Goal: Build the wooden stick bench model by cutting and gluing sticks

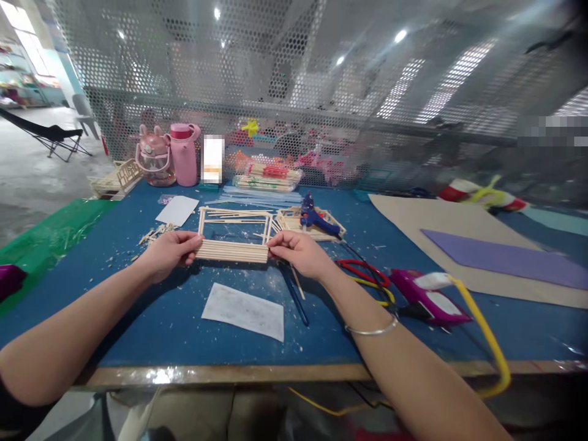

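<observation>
A small frame of pale wooden sticks [233, 250], with several sticks laid side by side along its near side, is held up over the blue table. My left hand [171, 252] pinches its left end between thumb and fingers. At the right end, my right hand [296, 250] grips the near corner in the same way. Below the frame lies a white paper rectangle [244, 311]. Just beyond my right hand, a blue glue gun [316, 220] rests on another stick piece. Loose stick bits [158, 233] are scattered beside my left hand.
Pink bottle [185, 156], clear bunny bottle [155, 160], and bundled sticks [269, 176] stand or lie along the mesh at the back. Red-handled scissors [362, 269], a purple device with yellow cable [429, 299] and purple foam sheet [500, 260] are right.
</observation>
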Demonstrator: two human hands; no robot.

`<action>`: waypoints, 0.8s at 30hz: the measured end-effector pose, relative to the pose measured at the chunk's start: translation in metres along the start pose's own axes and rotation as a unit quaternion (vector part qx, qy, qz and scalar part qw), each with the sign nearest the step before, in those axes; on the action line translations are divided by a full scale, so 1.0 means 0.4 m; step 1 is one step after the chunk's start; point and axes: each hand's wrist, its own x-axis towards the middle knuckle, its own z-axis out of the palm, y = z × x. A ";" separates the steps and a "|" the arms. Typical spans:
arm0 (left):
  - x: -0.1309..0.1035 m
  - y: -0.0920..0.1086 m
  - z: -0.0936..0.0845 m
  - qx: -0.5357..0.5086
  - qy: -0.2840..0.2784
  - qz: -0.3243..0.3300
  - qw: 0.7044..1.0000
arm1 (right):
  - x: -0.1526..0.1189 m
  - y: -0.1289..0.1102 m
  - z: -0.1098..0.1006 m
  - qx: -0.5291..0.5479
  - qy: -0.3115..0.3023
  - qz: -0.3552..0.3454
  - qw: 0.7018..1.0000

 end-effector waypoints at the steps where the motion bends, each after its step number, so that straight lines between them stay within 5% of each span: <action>1: 0.000 0.000 0.000 0.001 -0.001 0.000 1.000 | 0.000 0.000 0.000 -0.002 -0.001 -0.004 1.000; 24: -0.004 0.005 0.001 -0.037 -0.005 -0.013 0.999 | 0.002 -0.001 0.008 -0.042 0.042 -0.007 0.998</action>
